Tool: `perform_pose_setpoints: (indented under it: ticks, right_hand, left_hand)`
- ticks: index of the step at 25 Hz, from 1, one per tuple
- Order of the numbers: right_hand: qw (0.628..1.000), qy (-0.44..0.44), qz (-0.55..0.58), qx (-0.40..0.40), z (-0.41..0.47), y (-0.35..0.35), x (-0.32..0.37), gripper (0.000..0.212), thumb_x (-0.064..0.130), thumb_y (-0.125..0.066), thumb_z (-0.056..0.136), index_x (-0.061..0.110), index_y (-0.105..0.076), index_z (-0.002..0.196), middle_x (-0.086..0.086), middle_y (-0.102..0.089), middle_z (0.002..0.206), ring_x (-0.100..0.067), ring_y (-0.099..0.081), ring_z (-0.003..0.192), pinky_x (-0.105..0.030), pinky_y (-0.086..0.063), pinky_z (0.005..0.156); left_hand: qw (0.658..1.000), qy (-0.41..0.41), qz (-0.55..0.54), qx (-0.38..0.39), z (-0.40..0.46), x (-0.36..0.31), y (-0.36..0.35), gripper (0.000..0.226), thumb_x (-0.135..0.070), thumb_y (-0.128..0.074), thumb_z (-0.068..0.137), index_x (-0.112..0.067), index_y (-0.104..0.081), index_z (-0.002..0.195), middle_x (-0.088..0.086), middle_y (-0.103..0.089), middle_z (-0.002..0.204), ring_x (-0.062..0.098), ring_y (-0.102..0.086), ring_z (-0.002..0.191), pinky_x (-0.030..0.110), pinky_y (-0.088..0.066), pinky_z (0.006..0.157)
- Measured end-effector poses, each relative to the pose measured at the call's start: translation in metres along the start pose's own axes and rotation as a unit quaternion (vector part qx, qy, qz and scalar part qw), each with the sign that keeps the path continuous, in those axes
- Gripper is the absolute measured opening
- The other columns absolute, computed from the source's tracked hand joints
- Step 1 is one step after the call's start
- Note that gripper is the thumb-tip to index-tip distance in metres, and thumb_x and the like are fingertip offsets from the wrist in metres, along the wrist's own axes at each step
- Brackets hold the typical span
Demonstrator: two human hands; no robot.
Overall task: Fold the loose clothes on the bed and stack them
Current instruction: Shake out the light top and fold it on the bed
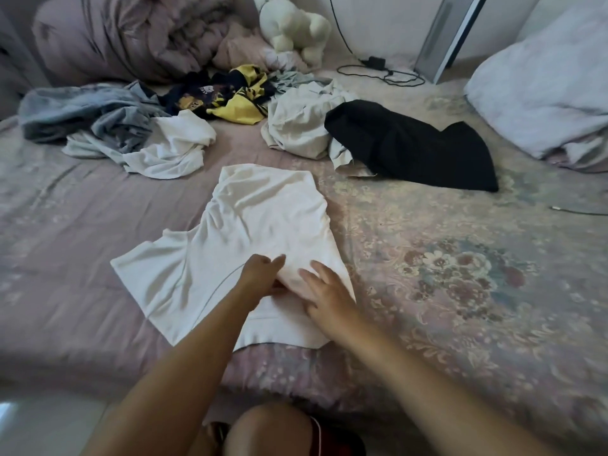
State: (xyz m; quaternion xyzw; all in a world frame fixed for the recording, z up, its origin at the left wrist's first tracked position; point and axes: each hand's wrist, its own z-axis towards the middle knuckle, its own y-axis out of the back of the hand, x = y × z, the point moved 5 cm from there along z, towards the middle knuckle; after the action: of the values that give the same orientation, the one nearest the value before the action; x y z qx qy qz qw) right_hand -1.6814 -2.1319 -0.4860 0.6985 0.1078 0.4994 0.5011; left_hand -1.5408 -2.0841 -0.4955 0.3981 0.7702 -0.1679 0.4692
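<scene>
A white T-shirt [260,232] lies spread on the bed [460,291], partly folded, with one short sleeve fanned out to its left and its right side already turned in to a straight edge. Both hands meet on the shirt's lower middle. The left hand [261,274] has its fingers curled into the cloth, pinching up a small ridge of fabric. Just right of it, the right hand [324,296] lies with fingers spread and fairly straight, pressing flat on the shirt. The shirt is thin, soft knit, creased in long shallow folds, with a faint curved seam by the sleeve.

Beyond the shirt, going left to right: a crumpled grey-blue garment [82,110]; a bunched white garment [174,146] touching it; a black and yellow garment [227,97] with a small print too blurred to read; a rumpled off-white garment [296,126]; and a black garment [414,149], smooth and matte, lying over the off-white one's edge. Farther back from the shirt sit a heaped mauve duvet [125,34] and a white plush toy [292,24]. A pale pillow [543,90] lies far right of the shirt. The bed cover is mauve at left and floral-patterned at right.
</scene>
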Motion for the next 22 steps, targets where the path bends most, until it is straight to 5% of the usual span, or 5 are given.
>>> perform_pose_setpoints:
  ticks: [4,9,13,15,22]
  right_hand:
    - [0.984,-0.092,-0.153,0.011,-0.029,0.001,-0.057,0.070,0.039,-0.044,0.096,0.011,-0.011,0.151,-0.010,-0.001,0.160,-0.026,-0.003,0.146,-0.036,-0.010,0.117]
    - [0.983,-0.016,-0.180,0.026,-0.036,-0.014,-0.057,0.060,0.037,-0.036,0.100,0.017,-0.014,0.152,-0.001,-0.004,0.160,-0.018,-0.003,0.147,-0.031,-0.001,0.117]
    - [0.966,0.033,-0.251,0.053,-0.038,-0.016,-0.053,0.055,0.033,-0.026,0.102,0.021,-0.007,0.152,0.005,0.002,0.160,-0.012,0.005,0.147,-0.032,0.002,0.117]
    - [0.959,0.024,-0.269,0.082,-0.040,-0.014,-0.052,0.056,0.034,-0.022,0.103,0.020,-0.001,0.152,0.004,0.006,0.160,-0.011,0.010,0.146,-0.033,0.002,0.117]
    - [0.932,0.085,-0.326,0.133,-0.044,-0.017,-0.029,0.071,0.058,-0.001,0.092,0.019,0.009,0.150,0.004,0.018,0.155,-0.012,0.021,0.142,-0.034,0.020,0.112]
  left_hand:
    - [0.991,-0.065,0.069,-0.096,0.004,-0.004,-0.003,0.022,-0.005,-0.056,0.086,-0.009,-0.045,0.104,0.014,-0.055,0.093,0.024,-0.058,0.068,0.031,-0.054,0.058]
    - [0.939,-0.184,0.255,-0.141,0.005,-0.010,0.015,0.034,0.002,-0.048,0.089,-0.001,-0.044,0.123,0.021,-0.049,0.116,0.032,-0.053,0.099,0.029,-0.038,0.076]
    - [0.707,-0.430,0.556,-0.081,-0.018,-0.006,-0.014,0.052,-0.021,-0.051,0.096,-0.005,-0.035,0.144,0.021,-0.032,0.149,0.037,-0.036,0.134,0.044,-0.032,0.108]
    - [0.620,-0.394,0.677,0.045,-0.014,0.020,-0.029,0.056,-0.038,-0.024,0.103,-0.017,-0.004,0.152,0.008,0.000,0.160,0.024,-0.003,0.147,0.039,-0.004,0.118]
    - [0.625,-0.374,0.685,-0.018,-0.005,0.016,0.041,0.063,-0.049,-0.004,0.096,-0.019,0.003,0.151,0.006,0.009,0.159,0.020,0.007,0.147,0.031,0.008,0.116]
